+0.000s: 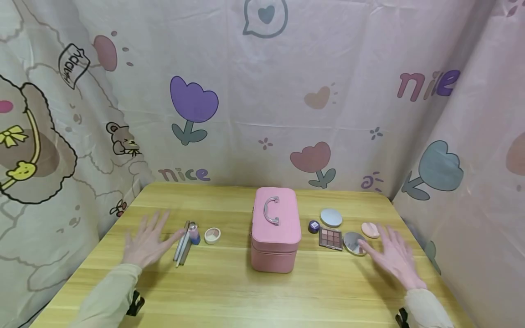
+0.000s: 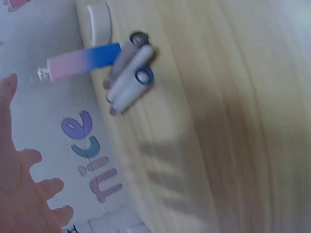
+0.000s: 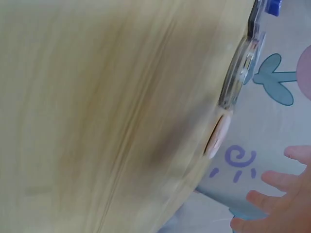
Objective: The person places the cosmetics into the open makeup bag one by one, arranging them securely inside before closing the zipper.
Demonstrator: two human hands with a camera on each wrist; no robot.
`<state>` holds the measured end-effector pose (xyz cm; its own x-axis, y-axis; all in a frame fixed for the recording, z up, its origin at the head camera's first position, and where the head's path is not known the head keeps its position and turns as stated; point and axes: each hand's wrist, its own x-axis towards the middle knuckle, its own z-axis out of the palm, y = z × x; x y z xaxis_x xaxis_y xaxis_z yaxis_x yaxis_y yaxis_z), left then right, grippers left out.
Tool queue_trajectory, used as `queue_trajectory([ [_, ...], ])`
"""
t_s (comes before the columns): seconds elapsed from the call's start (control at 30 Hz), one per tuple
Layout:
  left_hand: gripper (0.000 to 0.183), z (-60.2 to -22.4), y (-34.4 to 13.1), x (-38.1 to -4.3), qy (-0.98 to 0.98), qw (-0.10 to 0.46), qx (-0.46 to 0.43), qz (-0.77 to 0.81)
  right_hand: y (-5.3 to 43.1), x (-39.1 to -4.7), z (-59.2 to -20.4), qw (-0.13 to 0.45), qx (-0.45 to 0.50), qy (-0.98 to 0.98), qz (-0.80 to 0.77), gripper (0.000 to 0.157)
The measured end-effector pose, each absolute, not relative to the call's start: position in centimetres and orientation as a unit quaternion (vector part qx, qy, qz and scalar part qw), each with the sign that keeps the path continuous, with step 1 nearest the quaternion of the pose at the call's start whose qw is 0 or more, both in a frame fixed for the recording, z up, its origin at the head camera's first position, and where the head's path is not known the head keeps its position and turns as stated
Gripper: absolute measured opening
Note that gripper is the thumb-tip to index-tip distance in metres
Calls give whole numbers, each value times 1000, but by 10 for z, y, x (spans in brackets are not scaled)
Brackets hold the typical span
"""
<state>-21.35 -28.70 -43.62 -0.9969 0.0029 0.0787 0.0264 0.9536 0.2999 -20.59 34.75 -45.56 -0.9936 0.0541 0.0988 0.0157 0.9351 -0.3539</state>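
My left hand (image 1: 145, 243) is spread above the table's left side, its fingers straight and holding nothing. Its thumb points toward several slim pens (image 1: 182, 246), which lie beside a pink-and-blue lipstick-like tube (image 1: 194, 233) and a small round white pot (image 1: 212, 235). On the right, my right hand (image 1: 394, 256) also hovers with spread fingers. Nearest to it are a round mirror-like compact (image 1: 354, 243) and a pale pink puff (image 1: 370, 230). An eyeshadow palette (image 1: 330, 238), a small dark purple jar (image 1: 313, 226) and a round silvery disc (image 1: 331, 217) lie further in.
A closed pink case (image 1: 275, 255) with a silver handle (image 1: 270, 211) stands upright in the table's middle. Printed curtains (image 1: 254, 123) enclose the wooden table (image 1: 229, 296) at the back and both sides.
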Motion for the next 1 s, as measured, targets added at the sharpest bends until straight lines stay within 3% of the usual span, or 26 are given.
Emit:
queue_trajectory([
  [1.0,85,-435,-194,-214,-971,105,-79,-202,255,-215,-443,104,59,-970,212,75],
])
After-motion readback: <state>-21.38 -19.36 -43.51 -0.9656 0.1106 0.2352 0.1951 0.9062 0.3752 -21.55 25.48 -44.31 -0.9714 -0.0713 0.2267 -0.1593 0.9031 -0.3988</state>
